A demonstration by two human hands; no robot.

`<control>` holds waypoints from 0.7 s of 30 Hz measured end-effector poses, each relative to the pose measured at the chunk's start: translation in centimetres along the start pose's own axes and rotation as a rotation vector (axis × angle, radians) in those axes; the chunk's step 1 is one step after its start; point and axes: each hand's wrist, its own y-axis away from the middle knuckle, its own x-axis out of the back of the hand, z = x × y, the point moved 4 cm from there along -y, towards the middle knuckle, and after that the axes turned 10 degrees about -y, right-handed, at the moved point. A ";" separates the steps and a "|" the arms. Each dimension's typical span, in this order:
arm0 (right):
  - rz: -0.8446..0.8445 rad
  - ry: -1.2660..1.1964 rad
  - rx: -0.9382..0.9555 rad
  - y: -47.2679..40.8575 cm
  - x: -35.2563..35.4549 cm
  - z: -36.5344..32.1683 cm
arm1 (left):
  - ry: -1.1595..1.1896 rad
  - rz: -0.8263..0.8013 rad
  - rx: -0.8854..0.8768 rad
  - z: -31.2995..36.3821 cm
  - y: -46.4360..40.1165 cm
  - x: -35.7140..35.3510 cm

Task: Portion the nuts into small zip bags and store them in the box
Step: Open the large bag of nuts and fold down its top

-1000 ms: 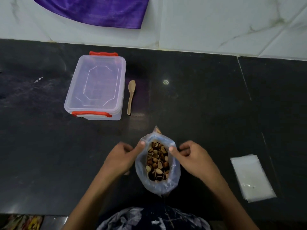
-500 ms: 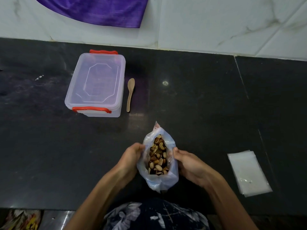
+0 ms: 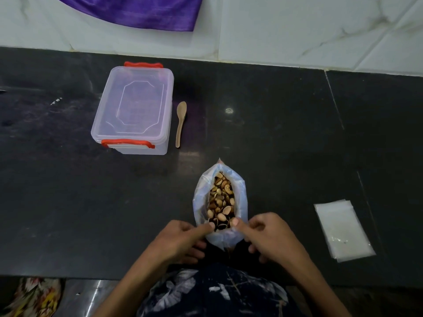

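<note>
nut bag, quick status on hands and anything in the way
Left hand and right hand pinch the near rim of the nut bag, mouth open. Zip bags untouched; box lid on, spoon beside it. Nothing in the way.

On the counter (image 3: 274,133) the box (image 3: 135,108) is placed far left, with the spoon (image 3: 180,123) just beside it on the right. The bag of nuts (image 3: 220,202) is set near the centre, and the zip bags (image 3: 343,229) are laid well apart at the right.
</note>
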 end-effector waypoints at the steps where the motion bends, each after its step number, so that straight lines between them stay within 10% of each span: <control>1: 0.003 -0.061 0.031 0.0 -0.2 0.0 | 0.034 -0.011 -0.029 -0.2 -0.2 -0.3; 9: -0.134 -0.694 0.023 -0.7 -2.2 1.6 | 0.338 -0.069 -0.111 -1.2 -0.4 -0.8; 21: 0.234 -0.094 0.186 1.0 -1.4 -0.4 | -0.101 -0.061 -0.283 0.0 0.3 -1.3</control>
